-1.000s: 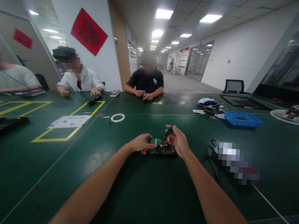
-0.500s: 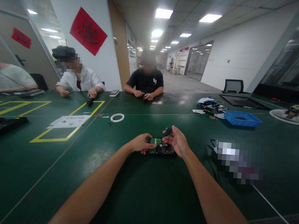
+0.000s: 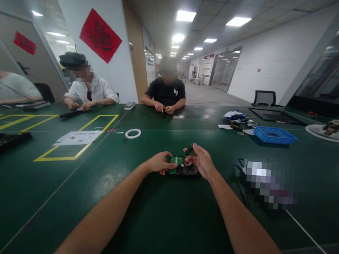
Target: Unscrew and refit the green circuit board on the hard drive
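A hard drive (image 3: 187,170) with a black casing and a green circuit board lies on the green table in front of me. My left hand (image 3: 161,163) grips its left end, the thumb resting over the board's edge. Over the right half of the drive, my right hand (image 3: 202,161) is closed around a dark-handled screwdriver (image 3: 189,148). The handle's end sticks up past the fingers. The screwdriver's tip is hidden by the fingers and too small to make out.
A white ring (image 3: 133,134) and a paper sheet (image 3: 77,138) lie to the left, beside yellow tape outlines. To the right are a blue tray (image 3: 275,135), cables and tools (image 3: 235,116), a fan grille (image 3: 328,133) and a blurred-out object (image 3: 267,183). Several people sit across the table.
My right hand has shifted slightly left and down over the drive with the screwdriver. My left hand stays put. Across the table, the person in white has moved a dark object leftward.
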`<state>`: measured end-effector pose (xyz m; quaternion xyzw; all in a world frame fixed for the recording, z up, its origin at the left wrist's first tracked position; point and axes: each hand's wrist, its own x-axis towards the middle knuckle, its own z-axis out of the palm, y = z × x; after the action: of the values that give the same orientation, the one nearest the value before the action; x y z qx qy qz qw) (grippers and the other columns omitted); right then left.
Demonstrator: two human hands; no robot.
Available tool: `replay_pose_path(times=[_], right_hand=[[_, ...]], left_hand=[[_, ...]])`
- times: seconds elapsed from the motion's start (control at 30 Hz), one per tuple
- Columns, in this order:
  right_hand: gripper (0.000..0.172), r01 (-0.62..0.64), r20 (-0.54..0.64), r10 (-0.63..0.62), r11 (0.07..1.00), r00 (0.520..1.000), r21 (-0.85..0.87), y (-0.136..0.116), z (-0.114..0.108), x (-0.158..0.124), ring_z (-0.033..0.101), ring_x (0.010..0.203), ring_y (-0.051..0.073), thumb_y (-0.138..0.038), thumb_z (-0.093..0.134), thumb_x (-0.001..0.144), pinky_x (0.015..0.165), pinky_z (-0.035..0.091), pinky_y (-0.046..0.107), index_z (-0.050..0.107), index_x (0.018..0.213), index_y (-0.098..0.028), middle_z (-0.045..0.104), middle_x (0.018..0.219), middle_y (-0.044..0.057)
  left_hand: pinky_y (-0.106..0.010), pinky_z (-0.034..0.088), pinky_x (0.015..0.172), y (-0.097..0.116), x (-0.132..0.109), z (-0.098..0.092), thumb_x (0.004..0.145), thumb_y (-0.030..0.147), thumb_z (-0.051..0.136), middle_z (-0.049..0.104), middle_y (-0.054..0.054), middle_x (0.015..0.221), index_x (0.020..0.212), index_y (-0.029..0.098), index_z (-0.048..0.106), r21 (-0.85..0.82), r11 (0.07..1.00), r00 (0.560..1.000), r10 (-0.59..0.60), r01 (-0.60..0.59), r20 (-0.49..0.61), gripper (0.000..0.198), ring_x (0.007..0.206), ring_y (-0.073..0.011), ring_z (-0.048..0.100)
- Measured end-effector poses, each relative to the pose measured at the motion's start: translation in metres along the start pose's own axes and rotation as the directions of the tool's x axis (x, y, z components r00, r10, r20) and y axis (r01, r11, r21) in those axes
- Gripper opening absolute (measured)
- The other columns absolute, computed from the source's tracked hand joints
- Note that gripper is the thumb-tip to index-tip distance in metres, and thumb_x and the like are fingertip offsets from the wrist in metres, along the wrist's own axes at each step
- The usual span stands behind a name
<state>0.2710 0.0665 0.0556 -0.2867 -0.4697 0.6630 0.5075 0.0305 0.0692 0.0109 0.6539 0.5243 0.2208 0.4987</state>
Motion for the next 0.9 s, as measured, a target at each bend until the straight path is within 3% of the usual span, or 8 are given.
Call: replay_pose_path(times=[0.2, 0.47, 0.73, 0.9], right_hand=[[0.041, 0.026, -0.011, -0.026, 0.999, 1.000, -0.019, -0.0023, 0.0016, -0.0007, 0.061, 0.057, 0.012, -0.057, 0.067, 0.085, 0.045, 0.042, 0.023, 0.067, 0.108, -0.023, 0.071, 0.099, 0.005], [0.034, 0.024, -0.009, -0.024, 0.999, 1.000, -0.026, -0.0034, 0.0010, -0.0016, 0.063, 0.062, 0.013, -0.053, 0.071, 0.083, 0.046, 0.042, 0.024, 0.065, 0.092, -0.020, 0.072, 0.110, 0.008], [0.046, 0.011, 0.012, -0.012, 1.000, 1.000, 0.024, 0.0003, -0.0049, 0.0014, 0.064, 0.062, 0.015, -0.063, 0.058, 0.088, 0.054, 0.049, 0.029, 0.068, 0.106, -0.022, 0.072, 0.101, 0.007], [0.042, 0.009, 0.002, -0.009, 0.999, 1.000, -0.033, -0.0013, -0.0049, 0.0006, 0.059, 0.061, 0.013, -0.060, 0.062, 0.086, 0.047, 0.039, 0.024, 0.071, 0.098, -0.020, 0.071, 0.101, 0.007]], left_hand=[[-0.023, 0.050, 0.042, 0.0007, -0.0006, 0.0004, 0.075, 0.059, 0.079, 0.068, -0.001, 0.070, 0.136, 0.015, 0.041, 0.017, 1.000, 1.000, -0.004, 0.004, -0.005, 0.084, 0.049, -0.0165, 0.065], [-0.023, 0.050, 0.042, -0.0002, 0.0003, -0.0008, 0.076, 0.057, 0.079, 0.069, -0.002, 0.072, 0.135, 0.015, 0.042, 0.020, 1.000, 1.000, -0.002, 0.002, -0.001, 0.081, 0.050, -0.0171, 0.066], [-0.023, 0.050, 0.043, 0.0043, -0.0026, 0.0003, 0.074, 0.058, 0.080, 0.069, -0.002, 0.071, 0.137, 0.015, 0.042, 0.002, 1.000, 1.000, -0.016, 0.017, -0.006, 0.085, 0.049, -0.0159, 0.065], [-0.023, 0.050, 0.043, 0.0026, -0.0019, -0.0005, 0.075, 0.058, 0.080, 0.068, -0.001, 0.071, 0.135, 0.015, 0.042, 0.004, 1.000, 1.000, -0.006, 0.006, 0.002, 0.083, 0.049, -0.0161, 0.065]])
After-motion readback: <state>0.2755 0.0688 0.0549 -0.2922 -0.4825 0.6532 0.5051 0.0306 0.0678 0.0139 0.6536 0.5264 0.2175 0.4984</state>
